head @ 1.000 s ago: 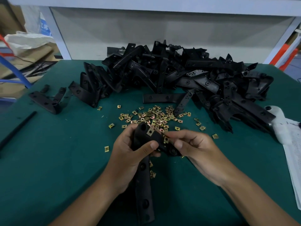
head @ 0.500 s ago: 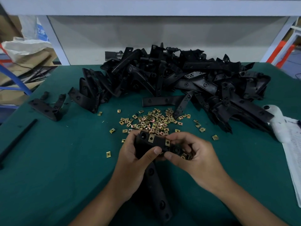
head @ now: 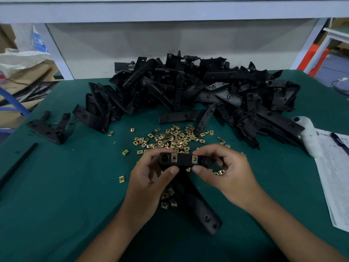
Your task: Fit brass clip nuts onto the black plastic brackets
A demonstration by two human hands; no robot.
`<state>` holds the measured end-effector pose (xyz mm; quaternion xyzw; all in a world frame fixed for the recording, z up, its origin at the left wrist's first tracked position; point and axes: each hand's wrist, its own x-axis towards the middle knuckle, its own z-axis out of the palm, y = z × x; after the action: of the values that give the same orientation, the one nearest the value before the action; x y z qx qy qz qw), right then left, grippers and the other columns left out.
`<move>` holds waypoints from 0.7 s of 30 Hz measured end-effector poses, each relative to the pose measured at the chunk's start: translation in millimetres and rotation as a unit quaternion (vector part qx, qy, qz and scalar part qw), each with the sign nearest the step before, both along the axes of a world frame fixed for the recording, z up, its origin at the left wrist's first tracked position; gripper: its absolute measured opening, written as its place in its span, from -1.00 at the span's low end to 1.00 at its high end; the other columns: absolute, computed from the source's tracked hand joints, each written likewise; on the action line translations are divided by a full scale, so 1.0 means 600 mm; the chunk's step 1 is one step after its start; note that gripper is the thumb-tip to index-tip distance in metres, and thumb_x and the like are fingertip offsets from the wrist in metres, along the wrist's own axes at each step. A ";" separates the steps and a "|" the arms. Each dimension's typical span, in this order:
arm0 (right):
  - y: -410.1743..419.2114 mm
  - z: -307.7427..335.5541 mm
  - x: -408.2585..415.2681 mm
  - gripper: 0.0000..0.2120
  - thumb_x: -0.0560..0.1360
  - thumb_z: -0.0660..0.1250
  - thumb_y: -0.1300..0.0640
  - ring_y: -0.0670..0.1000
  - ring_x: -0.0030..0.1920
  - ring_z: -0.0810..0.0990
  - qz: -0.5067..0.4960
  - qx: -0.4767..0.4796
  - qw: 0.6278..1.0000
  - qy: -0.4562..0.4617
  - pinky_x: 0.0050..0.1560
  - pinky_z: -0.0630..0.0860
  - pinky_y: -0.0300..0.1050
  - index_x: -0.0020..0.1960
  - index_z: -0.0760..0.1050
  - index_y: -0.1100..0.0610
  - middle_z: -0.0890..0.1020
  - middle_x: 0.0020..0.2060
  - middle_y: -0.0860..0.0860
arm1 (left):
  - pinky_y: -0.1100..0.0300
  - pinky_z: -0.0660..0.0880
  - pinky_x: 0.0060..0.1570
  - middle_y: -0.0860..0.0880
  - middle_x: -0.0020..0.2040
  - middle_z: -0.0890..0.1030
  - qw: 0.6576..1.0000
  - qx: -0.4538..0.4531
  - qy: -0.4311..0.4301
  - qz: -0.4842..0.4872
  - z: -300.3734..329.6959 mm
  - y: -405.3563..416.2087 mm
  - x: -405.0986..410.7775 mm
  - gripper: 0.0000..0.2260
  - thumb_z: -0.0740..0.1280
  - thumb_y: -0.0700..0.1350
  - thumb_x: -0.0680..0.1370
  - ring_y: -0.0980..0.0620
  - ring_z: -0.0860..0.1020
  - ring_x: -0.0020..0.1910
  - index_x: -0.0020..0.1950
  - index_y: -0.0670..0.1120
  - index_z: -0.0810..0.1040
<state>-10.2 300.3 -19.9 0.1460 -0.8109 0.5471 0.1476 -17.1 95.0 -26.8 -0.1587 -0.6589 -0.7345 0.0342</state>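
Surface (head: 56, 195): one, green-covered; we see everything resting on it.
Bracket heap (head: 217, 95): one big pile of black plastic brackets at the far side; too tangled for us to count.
Paper sheets (head: 336, 176): one stack at the right edge, with one white object (head: 309, 137) just beside it, touching the heap's right end.
Loose bracket (head: 49, 129): one, well apart to the left of the heap; one thin black rod (head: 17, 165) lies nearer, by the left edge.
Held bracket (head: 181, 161): one, L-shaped, raised just above the surface in front of us; its short arm runs crosswise between the hands, its long arm points down toward us.
Left hand (head: 149, 184): its grip is closed round the bracket's left end, thumb on the near face.
Right hand (head: 226, 173): its grip pinches the bracket's right end; we also see a few spare nuts tucked in the curled fingers.
Fitted nuts (head: 174, 158): two brass clips seated on the short arm's top edge.
Clip nut scatter (head: 173, 138): one loose spread between heap and hands, dozens, beyond our counting; about five more lie under the left hand.
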 end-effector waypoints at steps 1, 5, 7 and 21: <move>0.002 0.004 0.000 -0.76 0.41 0.50 -0.02 -0.19 -0.26 0.45 0.003 -0.003 1.000 0.008 -0.21 0.35 -0.42 0.06 0.62 -0.18 0.64 -0.16 -0.22 | 0.38 0.52 -0.07 0.07 0.01 0.68 1.000 -0.020 0.022 0.010 0.000 0.000 -0.002 -0.76 0.51 -0.07 0.46 0.21 0.63 -0.06 0.09 0.04 0.60; 0.010 0.025 0.003 -0.74 0.40 0.51 -0.06 0.16 -0.22 0.49 0.013 -0.012 1.000 -0.001 -0.20 0.43 0.06 0.07 0.62 -0.22 0.66 -0.18 0.02 | 0.16 0.51 0.21 0.06 0.21 0.62 0.994 -0.060 0.087 0.016 0.005 -0.007 -0.004 -0.77 0.49 -0.04 0.48 0.02 0.57 0.28 0.10 0.14 0.60; 0.017 0.041 0.009 -0.75 0.39 0.51 -0.07 0.11 -0.19 0.52 0.012 0.006 1.000 0.006 -0.17 0.44 -0.03 0.07 0.63 -0.19 0.67 -0.14 -0.04 | 0.05 0.44 0.30 0.08 0.28 0.56 0.981 -0.119 0.151 0.035 0.016 -0.012 -0.008 -0.79 0.44 0.06 0.53 -0.06 0.49 0.37 0.14 0.22 0.56; 0.144 0.133 0.164 -0.78 0.42 0.57 0.02 -0.13 -0.08 0.54 -0.102 0.175 0.975 0.087 -0.05 0.38 -0.29 0.04 0.65 -0.04 0.62 -0.11 -0.28 | -0.02 0.24 0.37 0.11 0.45 0.36 0.903 -0.313 0.294 0.012 0.092 0.101 0.050 -0.80 0.30 0.22 0.53 -0.02 0.29 0.46 0.12 0.24 0.49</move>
<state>87.9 386.4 60.2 0.1328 -0.8887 0.3640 0.2450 13.2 155.3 28.3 -0.3622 -0.8169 -0.4098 0.1832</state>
